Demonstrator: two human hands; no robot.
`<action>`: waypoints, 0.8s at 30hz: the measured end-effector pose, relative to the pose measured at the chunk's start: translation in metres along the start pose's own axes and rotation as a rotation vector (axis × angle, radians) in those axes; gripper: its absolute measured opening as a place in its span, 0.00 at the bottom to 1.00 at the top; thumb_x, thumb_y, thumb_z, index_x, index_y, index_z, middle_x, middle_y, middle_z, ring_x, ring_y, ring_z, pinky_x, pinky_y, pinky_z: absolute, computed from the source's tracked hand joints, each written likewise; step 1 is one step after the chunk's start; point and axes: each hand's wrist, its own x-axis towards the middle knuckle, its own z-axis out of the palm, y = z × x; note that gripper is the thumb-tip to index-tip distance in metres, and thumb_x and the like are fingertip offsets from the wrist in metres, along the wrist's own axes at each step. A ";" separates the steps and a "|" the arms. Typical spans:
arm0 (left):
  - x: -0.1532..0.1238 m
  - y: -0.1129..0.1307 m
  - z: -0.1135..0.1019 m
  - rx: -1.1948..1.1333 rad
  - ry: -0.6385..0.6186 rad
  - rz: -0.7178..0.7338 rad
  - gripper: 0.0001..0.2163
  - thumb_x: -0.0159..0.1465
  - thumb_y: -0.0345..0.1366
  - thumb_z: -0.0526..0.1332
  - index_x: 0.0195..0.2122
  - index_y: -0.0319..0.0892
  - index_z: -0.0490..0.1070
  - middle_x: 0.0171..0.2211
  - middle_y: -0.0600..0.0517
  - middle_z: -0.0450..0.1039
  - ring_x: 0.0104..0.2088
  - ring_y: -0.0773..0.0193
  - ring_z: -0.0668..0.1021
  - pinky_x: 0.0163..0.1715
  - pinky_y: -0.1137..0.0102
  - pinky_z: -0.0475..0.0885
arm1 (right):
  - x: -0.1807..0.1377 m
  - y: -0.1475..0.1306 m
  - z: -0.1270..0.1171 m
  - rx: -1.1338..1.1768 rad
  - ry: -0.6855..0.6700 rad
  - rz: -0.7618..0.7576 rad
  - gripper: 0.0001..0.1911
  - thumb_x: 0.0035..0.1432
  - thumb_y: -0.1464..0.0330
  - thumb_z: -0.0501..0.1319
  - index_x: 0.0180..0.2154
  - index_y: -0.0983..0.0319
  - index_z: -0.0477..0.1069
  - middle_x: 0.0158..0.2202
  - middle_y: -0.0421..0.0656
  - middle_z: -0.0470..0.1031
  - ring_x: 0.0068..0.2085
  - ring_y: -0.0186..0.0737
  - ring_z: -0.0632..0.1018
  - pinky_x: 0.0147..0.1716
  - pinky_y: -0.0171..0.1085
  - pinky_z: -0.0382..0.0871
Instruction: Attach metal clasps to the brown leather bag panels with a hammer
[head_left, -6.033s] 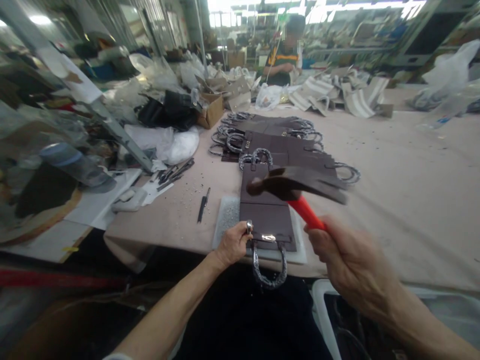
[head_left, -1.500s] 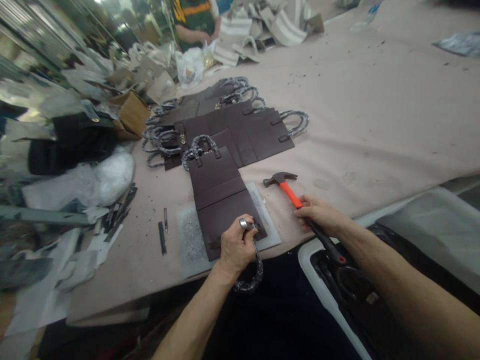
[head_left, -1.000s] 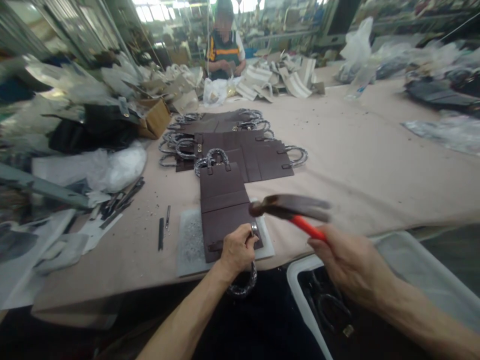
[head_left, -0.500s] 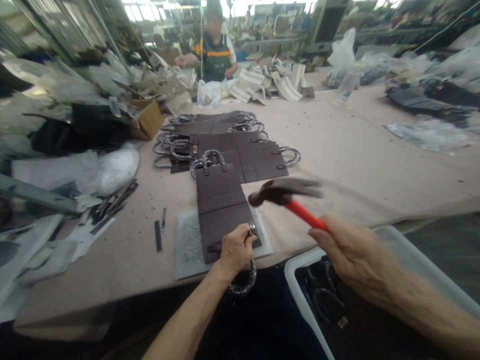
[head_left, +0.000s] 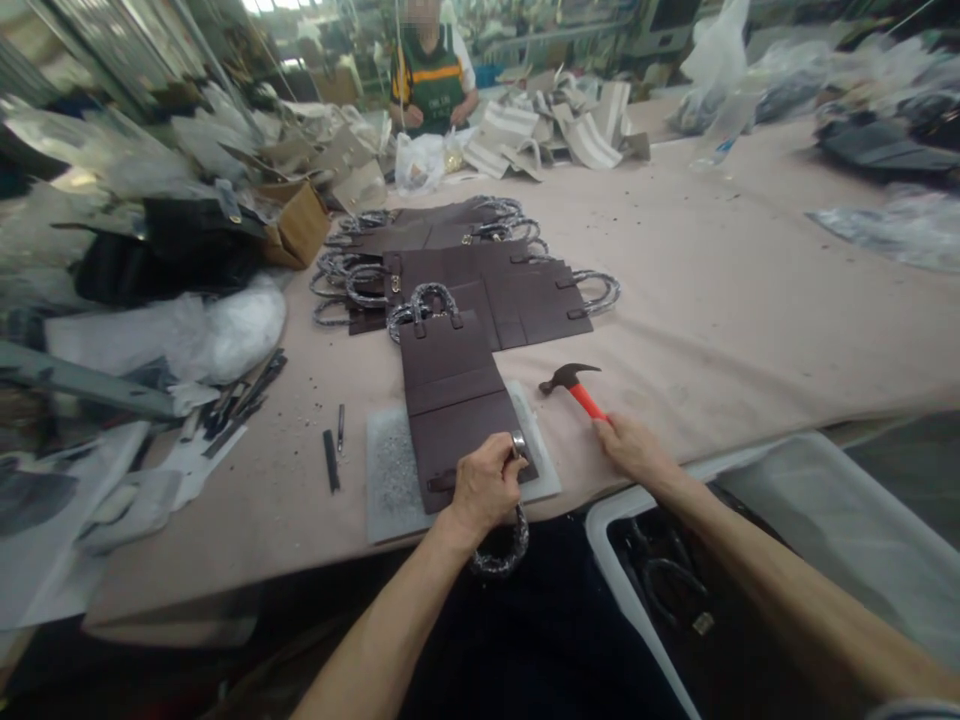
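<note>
A dark brown bag panel [head_left: 454, 395] lies on a grey pad [head_left: 390, 470] at the table's near edge, its wrapped handle [head_left: 501, 548] hanging over the edge. My left hand [head_left: 486, 484] is closed on a small metal cylinder [head_left: 518, 441] standing on the panel's near right corner. My right hand [head_left: 634, 450] grips the orange handle of a claw hammer [head_left: 570, 380], which rests flat on the table just right of the pad.
More brown panels with handles [head_left: 480, 275] are stacked beyond. Small tools [head_left: 330, 460] and plastic wrap [head_left: 225, 330] lie left. A white bin [head_left: 787, 480] with dark parts sits at lower right. A person [head_left: 429, 75] stands at the table's far end.
The hammer was raised and swinging half a second ago; now it lies down on the table with my right hand still on its handle. My left hand stays on the metal cylinder.
</note>
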 end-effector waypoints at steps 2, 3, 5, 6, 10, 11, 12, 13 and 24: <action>0.001 -0.001 -0.001 -0.008 -0.007 0.009 0.06 0.63 0.26 0.62 0.37 0.44 0.73 0.40 0.51 0.79 0.42 0.60 0.82 0.44 0.68 0.77 | 0.002 -0.003 0.014 -0.018 0.122 -0.151 0.13 0.65 0.65 0.55 0.45 0.64 0.73 0.44 0.56 0.74 0.46 0.53 0.76 0.48 0.49 0.69; 0.000 -0.002 -0.001 -0.018 -0.006 0.017 0.06 0.63 0.26 0.62 0.39 0.44 0.73 0.41 0.51 0.80 0.43 0.60 0.82 0.45 0.68 0.77 | 0.000 -0.007 0.020 -0.002 0.184 -0.287 0.16 0.64 0.65 0.56 0.50 0.64 0.72 0.50 0.57 0.72 0.51 0.56 0.74 0.53 0.52 0.67; -0.001 -0.003 -0.001 -0.041 0.001 0.029 0.07 0.64 0.26 0.61 0.41 0.44 0.73 0.43 0.50 0.80 0.45 0.60 0.82 0.48 0.67 0.76 | -0.006 -0.016 0.036 0.082 0.214 -0.614 0.20 0.62 0.68 0.57 0.55 0.62 0.70 0.56 0.56 0.70 0.57 0.56 0.71 0.58 0.54 0.65; -0.001 -0.004 0.000 -0.054 0.000 0.030 0.08 0.64 0.26 0.61 0.42 0.44 0.74 0.44 0.49 0.80 0.45 0.59 0.82 0.49 0.66 0.76 | -0.010 -0.022 0.044 0.132 0.170 -0.754 0.21 0.62 0.69 0.57 0.57 0.61 0.69 0.56 0.54 0.71 0.57 0.55 0.71 0.58 0.53 0.66; -0.001 -0.007 0.001 -0.174 0.013 -0.049 0.08 0.62 0.27 0.60 0.40 0.44 0.76 0.40 0.49 0.81 0.43 0.59 0.82 0.50 0.64 0.77 | -0.022 -0.035 0.074 0.260 0.024 -0.931 0.25 0.62 0.71 0.58 0.61 0.60 0.64 0.52 0.51 0.75 0.50 0.50 0.74 0.54 0.53 0.69; 0.001 -0.007 0.000 -0.241 0.032 -0.110 0.06 0.62 0.29 0.61 0.38 0.44 0.76 0.39 0.49 0.81 0.42 0.59 0.82 0.49 0.64 0.77 | -0.023 -0.036 0.078 0.276 0.038 -0.923 0.26 0.62 0.71 0.58 0.62 0.61 0.64 0.52 0.51 0.75 0.50 0.51 0.73 0.53 0.54 0.69; 0.005 -0.007 -0.002 -0.332 0.071 -0.192 0.04 0.63 0.33 0.62 0.38 0.44 0.76 0.38 0.49 0.81 0.41 0.59 0.82 0.47 0.64 0.78 | -0.024 -0.036 0.080 0.288 0.049 -0.911 0.26 0.62 0.71 0.59 0.62 0.61 0.64 0.52 0.51 0.75 0.49 0.51 0.73 0.53 0.54 0.69; 0.009 -0.008 -0.006 -0.445 0.131 -0.287 0.05 0.64 0.37 0.62 0.38 0.43 0.75 0.37 0.49 0.81 0.41 0.59 0.83 0.45 0.64 0.79 | -0.024 -0.036 0.081 0.292 0.048 -0.900 0.26 0.62 0.71 0.60 0.61 0.61 0.65 0.51 0.51 0.75 0.49 0.51 0.73 0.52 0.54 0.69; -0.027 -0.086 -0.184 0.273 0.313 -0.750 0.15 0.58 0.49 0.60 0.29 0.41 0.71 0.28 0.46 0.78 0.35 0.51 0.82 0.36 0.62 0.78 | -0.026 -0.046 0.073 0.110 0.021 -0.861 0.14 0.65 0.74 0.59 0.50 0.61 0.76 0.48 0.48 0.75 0.46 0.46 0.70 0.49 0.46 0.67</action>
